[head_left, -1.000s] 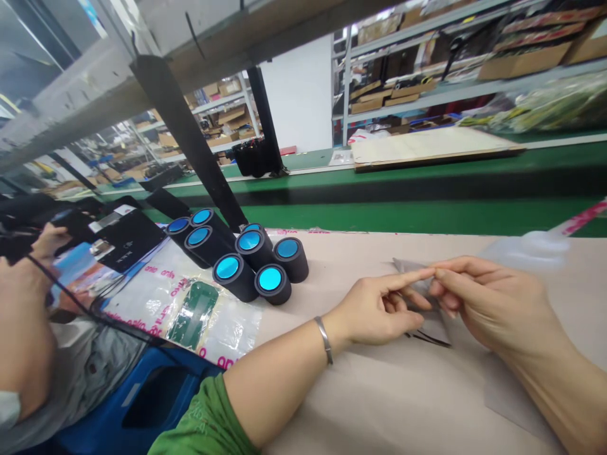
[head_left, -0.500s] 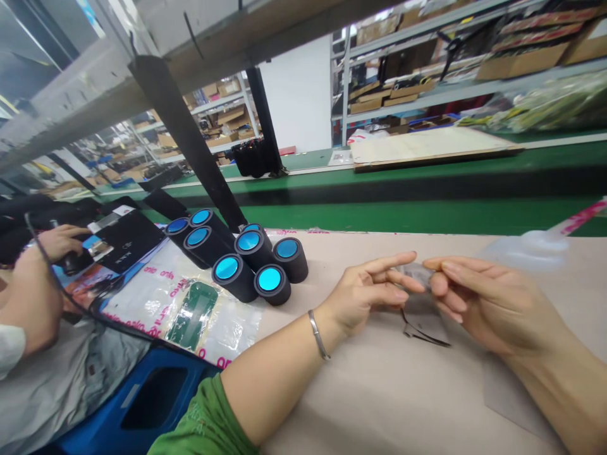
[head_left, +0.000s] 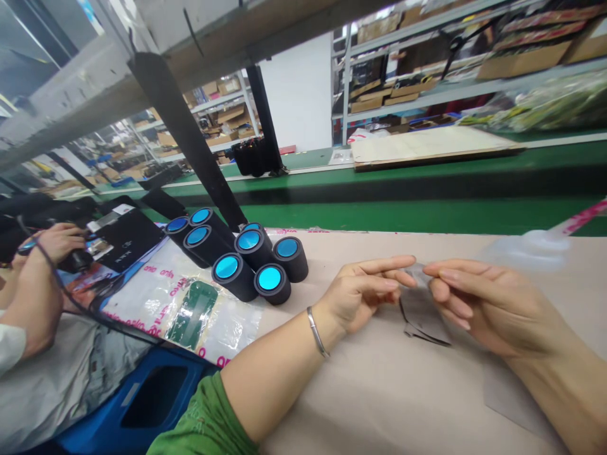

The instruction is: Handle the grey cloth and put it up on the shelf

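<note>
My left hand (head_left: 365,292) and my right hand (head_left: 478,300) meet over a thin grey translucent film sheet (head_left: 422,309) on the beige table (head_left: 379,392). Both hands pinch the sheet's upper edge between thumb and fingers. The sheet's lower part lies on the table with a dark curled edge. A metal bracelet circles my left wrist, and a green sleeve covers my upper arm.
Several black cylinders with blue caps (head_left: 237,256) lie left of my hands. A printed plastic bag (head_left: 190,309) lies at the table's left edge. A clear squeeze bottle (head_left: 531,243) stands at the right. A co-worker's hand (head_left: 57,243) works at far left. A green conveyor (head_left: 427,189) runs behind.
My left index finger has lifted off the right fingertips and the hand has drawn slightly left, still pinching the film. The co-worker's hand has shifted at far left.
</note>
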{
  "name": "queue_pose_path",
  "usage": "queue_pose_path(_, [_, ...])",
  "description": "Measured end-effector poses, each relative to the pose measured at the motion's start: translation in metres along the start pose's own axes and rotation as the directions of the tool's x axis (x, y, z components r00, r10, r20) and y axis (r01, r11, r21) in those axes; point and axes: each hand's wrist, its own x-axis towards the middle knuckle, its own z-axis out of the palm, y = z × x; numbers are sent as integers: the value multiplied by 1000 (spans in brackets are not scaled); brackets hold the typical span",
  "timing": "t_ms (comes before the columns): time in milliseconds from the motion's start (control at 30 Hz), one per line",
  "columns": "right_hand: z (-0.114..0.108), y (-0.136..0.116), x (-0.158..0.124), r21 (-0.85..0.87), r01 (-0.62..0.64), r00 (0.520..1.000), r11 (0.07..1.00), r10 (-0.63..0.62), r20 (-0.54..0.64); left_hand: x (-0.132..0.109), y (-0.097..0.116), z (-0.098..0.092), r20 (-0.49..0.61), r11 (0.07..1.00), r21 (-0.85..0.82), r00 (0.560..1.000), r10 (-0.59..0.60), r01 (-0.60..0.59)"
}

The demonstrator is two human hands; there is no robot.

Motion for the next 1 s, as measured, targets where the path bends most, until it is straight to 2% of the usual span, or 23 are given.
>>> queue_pose_path(233, [0,1,2,-41,-36,999,999,37,28,1,0,-2,-11,1000,6,1000,19,-19])
queue_pose_path(300, [-3,2,0,-60,-41,991,997,49,124,1,-1,-4,-12,1000,6,1000,26,-26])
queue_pose_path(333, [-4,3,-2,-79,-68,967,995,85,239,1,-1,-4,-12,1000,2,999,30,-30])
queue_pose_path(367, [-5,3,-4,-117,-113,911,987,150,384,2,-1,-5,-12,999,-3,999,33,-33])
queue_pose_path(400, [-5,4,-7,-175,-164,816,971,233,530,2,-1,-5,-11,999,-10,999,34,-34])
queue_pose_path(467, [-4,5,-12,-319,-232,578,919,394,715,2,0,-4,-16,999,-32,1000,26,-26])
queue_pose_path(500, [-3,6,-14,-366,-236,510,900,435,742,2,0,-4,-22,999,-50,1000,18,-19])
queue_pose_path(533, [-2,6,-15,-379,-219,488,899,437,756,1,1,-3,-29,997,-75,1000,10,-12])
queue_pose_path(567, [-1,6,-14,-364,-188,495,912,408,767,0,2,-2,-35,994,-105,999,0,-4])
queue_pose_path(667, [-3,7,-10,-257,-84,553,963,260,791,-1,4,0,-38,982,-188,999,-18,10])
queue_pose_path(800, [-11,10,-5,-207,5,577,978,167,800,-2,3,1,-24,980,-198,1000,-11,6])
queue_pose_path(833, [-12,11,-4,-205,15,597,979,155,787,-1,3,1,-20,982,-191,1000,-8,4])
queue_pose_path(933, [-10,12,-2,-219,58,697,974,118,708,-1,2,0,-16,985,-171,1000,-7,5])
queue_pose_path(1000, [-8,11,-1,-238,104,741,966,84,666,-1,2,1,-21,987,-162,1000,-16,12])
